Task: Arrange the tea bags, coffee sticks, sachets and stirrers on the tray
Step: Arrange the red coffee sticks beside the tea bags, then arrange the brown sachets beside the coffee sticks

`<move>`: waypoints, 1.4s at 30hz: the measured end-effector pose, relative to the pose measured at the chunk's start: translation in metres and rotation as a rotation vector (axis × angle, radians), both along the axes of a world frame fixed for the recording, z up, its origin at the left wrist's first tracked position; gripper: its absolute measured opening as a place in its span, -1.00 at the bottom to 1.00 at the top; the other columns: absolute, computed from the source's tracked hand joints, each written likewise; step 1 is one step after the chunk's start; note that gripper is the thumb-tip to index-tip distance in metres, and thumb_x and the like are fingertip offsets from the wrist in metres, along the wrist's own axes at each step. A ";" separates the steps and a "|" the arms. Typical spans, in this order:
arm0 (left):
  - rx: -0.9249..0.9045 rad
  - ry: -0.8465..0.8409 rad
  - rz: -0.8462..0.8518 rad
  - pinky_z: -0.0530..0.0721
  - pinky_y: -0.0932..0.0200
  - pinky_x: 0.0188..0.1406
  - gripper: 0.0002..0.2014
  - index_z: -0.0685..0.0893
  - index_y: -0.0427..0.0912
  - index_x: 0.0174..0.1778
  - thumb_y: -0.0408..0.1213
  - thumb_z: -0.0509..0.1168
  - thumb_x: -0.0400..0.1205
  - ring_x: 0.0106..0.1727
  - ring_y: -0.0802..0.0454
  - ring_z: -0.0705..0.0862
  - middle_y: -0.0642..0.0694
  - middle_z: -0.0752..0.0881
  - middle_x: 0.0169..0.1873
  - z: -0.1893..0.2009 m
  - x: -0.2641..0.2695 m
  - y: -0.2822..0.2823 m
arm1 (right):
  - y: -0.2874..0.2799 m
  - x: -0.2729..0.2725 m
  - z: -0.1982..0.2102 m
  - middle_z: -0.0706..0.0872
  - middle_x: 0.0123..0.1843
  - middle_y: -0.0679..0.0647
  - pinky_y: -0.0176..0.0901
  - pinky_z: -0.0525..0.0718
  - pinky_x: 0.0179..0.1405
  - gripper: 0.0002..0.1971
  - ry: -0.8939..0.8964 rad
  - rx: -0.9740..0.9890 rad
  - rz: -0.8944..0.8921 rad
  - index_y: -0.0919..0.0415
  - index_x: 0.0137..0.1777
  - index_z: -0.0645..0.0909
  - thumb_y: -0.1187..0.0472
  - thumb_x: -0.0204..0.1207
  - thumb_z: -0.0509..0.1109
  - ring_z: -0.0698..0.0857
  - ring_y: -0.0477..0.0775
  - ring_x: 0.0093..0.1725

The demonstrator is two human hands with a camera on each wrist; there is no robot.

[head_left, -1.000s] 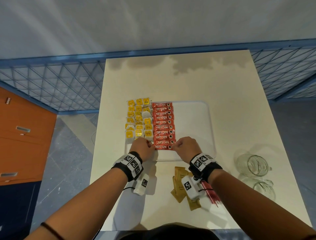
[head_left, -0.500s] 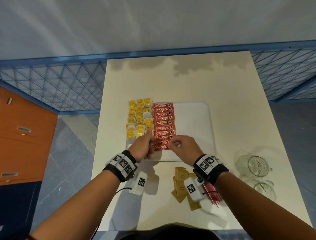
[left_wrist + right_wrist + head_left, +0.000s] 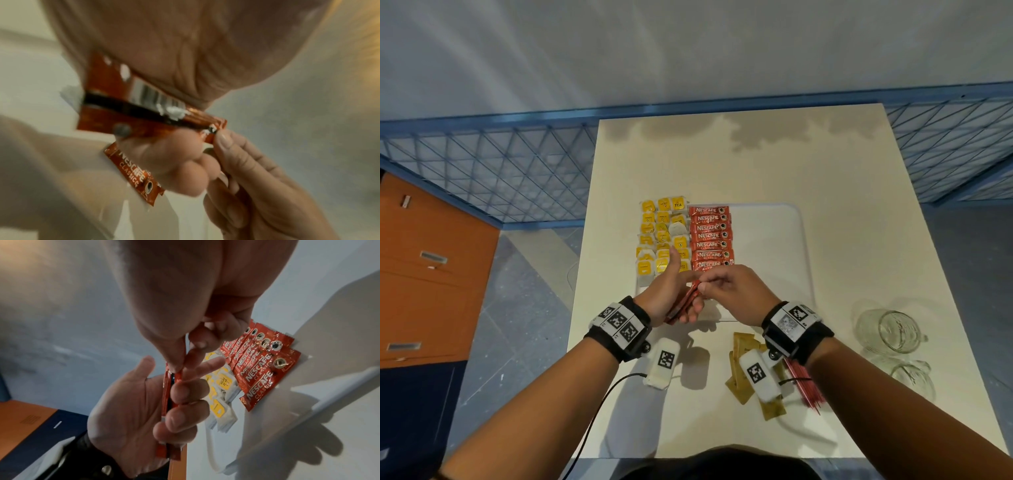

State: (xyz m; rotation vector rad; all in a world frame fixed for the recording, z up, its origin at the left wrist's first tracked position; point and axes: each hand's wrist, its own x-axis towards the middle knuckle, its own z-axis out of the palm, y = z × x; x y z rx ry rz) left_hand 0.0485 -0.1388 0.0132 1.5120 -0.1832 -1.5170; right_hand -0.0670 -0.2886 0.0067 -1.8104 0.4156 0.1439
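My left hand (image 3: 681, 294) is turned palm-up over the near edge of the white tray (image 3: 770, 267), fingers curled round a small bundle of red coffee sticks (image 3: 686, 304). My right hand (image 3: 705, 287) pinches the bundle's upper end between thumb and forefinger (image 3: 176, 368). The left wrist view shows the held sticks (image 3: 133, 113) close up. A column of red coffee sticks (image 3: 710, 236) lies on the tray, with rows of yellow tea bags (image 3: 661, 236) to its left. Brown sachets (image 3: 739, 346) and red stirrers (image 3: 806, 389) lie on the table under my right wrist.
Two clear glass mugs (image 3: 892, 330) (image 3: 911, 375) stand near the table's right edge. The tray's right half (image 3: 767, 240) is bare. An orange cabinet (image 3: 431, 274) stands on the floor to the left, and a blue mesh railing (image 3: 517, 164) runs behind the table.
Both hands have lifted off the near end of the stick column. The left hand has turned palm-up with sticks in it, and the right hand now pinches their top end.
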 end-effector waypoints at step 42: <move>0.377 -0.808 -0.096 0.79 0.02 -0.06 -0.82 0.70 -0.07 -0.34 -0.25 0.56 0.51 -0.24 0.00 0.78 0.00 0.80 -0.36 -0.058 -0.008 0.009 | -0.004 -0.030 -0.046 0.71 -0.22 -0.15 -0.21 0.67 -0.19 -0.89 0.347 -0.359 -0.207 -0.02 -0.12 0.63 0.13 0.59 0.50 0.72 -0.07 -0.18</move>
